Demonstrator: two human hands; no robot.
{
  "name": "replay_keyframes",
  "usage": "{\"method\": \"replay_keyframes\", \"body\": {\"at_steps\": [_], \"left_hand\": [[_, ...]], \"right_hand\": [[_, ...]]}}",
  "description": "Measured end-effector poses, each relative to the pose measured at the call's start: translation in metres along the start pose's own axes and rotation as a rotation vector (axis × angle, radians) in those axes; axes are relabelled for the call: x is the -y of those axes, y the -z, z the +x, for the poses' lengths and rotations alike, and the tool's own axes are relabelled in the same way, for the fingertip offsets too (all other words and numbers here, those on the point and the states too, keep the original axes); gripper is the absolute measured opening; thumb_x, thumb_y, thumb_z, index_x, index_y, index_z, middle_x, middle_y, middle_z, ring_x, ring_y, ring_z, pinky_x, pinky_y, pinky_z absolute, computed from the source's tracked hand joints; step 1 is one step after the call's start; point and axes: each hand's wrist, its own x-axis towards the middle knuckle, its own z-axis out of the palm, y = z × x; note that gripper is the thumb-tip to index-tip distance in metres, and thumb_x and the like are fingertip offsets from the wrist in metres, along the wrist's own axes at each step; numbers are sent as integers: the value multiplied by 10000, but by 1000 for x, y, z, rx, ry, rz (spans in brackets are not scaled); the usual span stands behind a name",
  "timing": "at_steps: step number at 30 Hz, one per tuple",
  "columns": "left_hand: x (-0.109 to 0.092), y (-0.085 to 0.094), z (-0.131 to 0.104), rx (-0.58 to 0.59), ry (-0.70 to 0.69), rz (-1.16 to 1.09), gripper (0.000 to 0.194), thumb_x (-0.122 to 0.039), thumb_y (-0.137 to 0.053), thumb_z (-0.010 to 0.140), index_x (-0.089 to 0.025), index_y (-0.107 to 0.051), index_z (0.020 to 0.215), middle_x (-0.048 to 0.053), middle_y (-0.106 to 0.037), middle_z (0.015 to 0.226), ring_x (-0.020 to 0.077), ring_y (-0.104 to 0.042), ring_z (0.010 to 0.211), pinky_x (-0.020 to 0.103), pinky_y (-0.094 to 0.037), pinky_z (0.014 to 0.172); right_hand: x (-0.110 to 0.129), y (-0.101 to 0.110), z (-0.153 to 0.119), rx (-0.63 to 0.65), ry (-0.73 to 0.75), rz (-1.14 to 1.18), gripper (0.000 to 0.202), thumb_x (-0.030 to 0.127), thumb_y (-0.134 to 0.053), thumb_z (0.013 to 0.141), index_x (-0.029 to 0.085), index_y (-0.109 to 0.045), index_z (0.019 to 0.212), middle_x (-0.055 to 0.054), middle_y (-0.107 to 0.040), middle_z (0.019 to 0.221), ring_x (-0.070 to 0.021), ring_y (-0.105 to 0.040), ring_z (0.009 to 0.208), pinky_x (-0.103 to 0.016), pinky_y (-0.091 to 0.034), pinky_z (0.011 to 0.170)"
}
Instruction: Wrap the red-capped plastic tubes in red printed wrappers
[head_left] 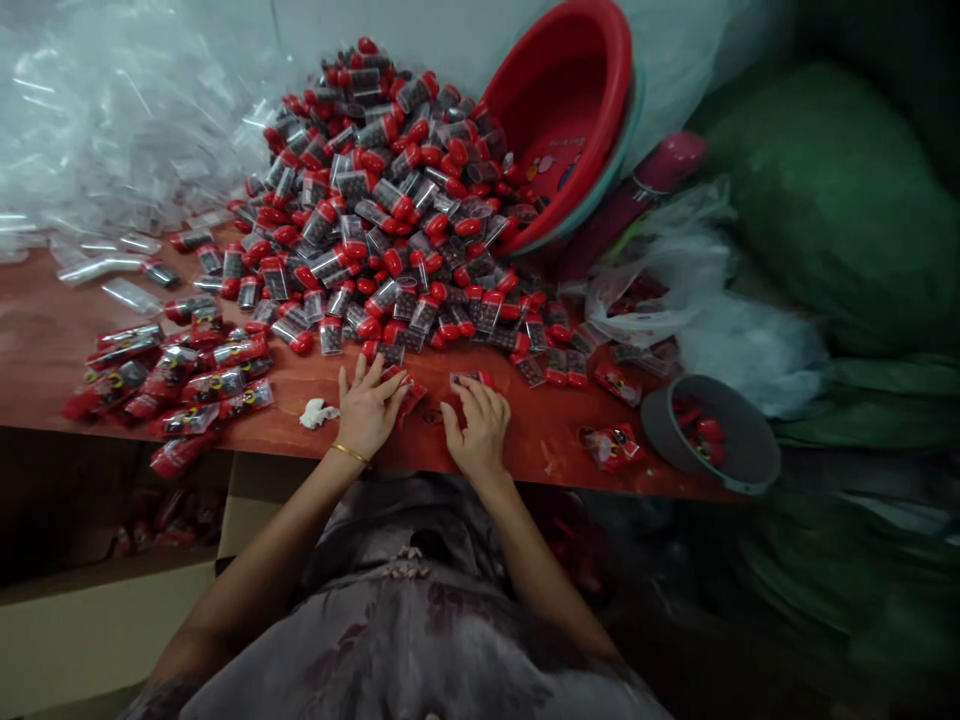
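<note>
My left hand (367,405), a gold bangle at its wrist, has its fingers spread at the table's front, beside a small red packet (411,393). The thumb and index finger reach the packet's edge without closing round it. To the right, my right hand (480,425) curves over a clear tube with a red cap (485,378); its fingertips touch the tube, and the thumb stands apart. Beyond both hands rises a large heap of red-capped clear tubes (375,215) with dark contents. A crumpled white scrap (319,412) lies left of my left hand.
Filled red packets (184,385) are piled at the left, with clear plastic sleeves (135,130) behind. A tilted red basin (619,100) leans at the back. On the right are a plastic bag (660,270), a grey bowl (750,460) and a loose packet (615,447). Cardboard (112,630) sits below left.
</note>
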Motion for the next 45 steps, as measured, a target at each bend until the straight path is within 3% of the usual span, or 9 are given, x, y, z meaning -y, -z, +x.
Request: {"method": "replay_keyframes", "body": {"at_steps": [8,12,16,20,26,32,39,42,45], "left_hand": [[-20,21,-11,-44,-69,-266,385,-258,-545,853,-263,-591,1235,95,-460,1421,284,-306,1377,533,-170,1124],[-24,23,-13,21,213,-788,665,-377,-687,732,-184,-480,1334,137,-546,1337,270,-508,1227,410,-411,1009],[-29,19,-12,213,558,-1287,439,-477,-734,637,-123,-711,896,88,-712,844,177,-643,714,270,-515,628],[-33,13,-13,39,459,-1252,262,-391,-735,655,-136,-728,713,15,-672,643,109,-555,581,234,-465,614],[-37,9,-18,-9,350,-964,217,-331,-672,719,-134,-727,644,-8,-622,554,108,-505,542,226,-405,562],[-43,10,-15,-9,503,-1232,257,-386,-758,618,-136,-713,658,-8,-638,590,91,-517,549,212,-426,575],[-34,14,-1,50,788,-1560,412,-376,-864,442,-108,-696,706,41,-706,679,129,-630,615,260,-509,669],[-31,19,4,63,864,-1587,421,-361,-877,427,-111,-671,695,40,-702,652,143,-647,610,281,-517,688],[-29,25,5,174,915,-1632,376,-375,-850,512,-131,-645,711,49,-711,677,169,-672,658,304,-518,718]], "right_hand": [[47,3,18,128,-306,752,241,388,-531,845,172,-639,847,-14,-665,757,-137,-587,668,-252,-478,651],[45,8,19,42,-353,772,244,379,-540,842,173,-612,733,13,-603,676,-120,-542,630,-240,-450,636],[40,11,14,43,-361,818,229,368,-563,830,177,-609,713,16,-597,683,-119,-540,649,-246,-449,668],[40,7,10,92,-415,930,208,373,-563,823,182,-643,809,18,-625,721,-117,-549,648,-246,-454,662],[42,0,8,15,-382,683,306,392,-507,836,182,-543,616,47,-476,527,-97,-427,507,-219,-347,512],[44,-4,7,19,-288,570,373,392,-402,898,200,-457,583,41,-447,526,-98,-406,504,-225,-327,509],[17,5,33,212,-100,80,374,366,-314,946,155,-623,946,-102,-653,911,-207,-564,851,-331,-413,786],[-1,9,36,191,-148,-271,404,429,-430,900,140,-596,1128,-171,-586,1187,-302,-497,1063,-454,-356,904],[-17,17,18,284,-13,-303,347,364,-468,888,174,-596,1149,-132,-557,1273,-295,-430,1195,-469,-280,1007]]}}
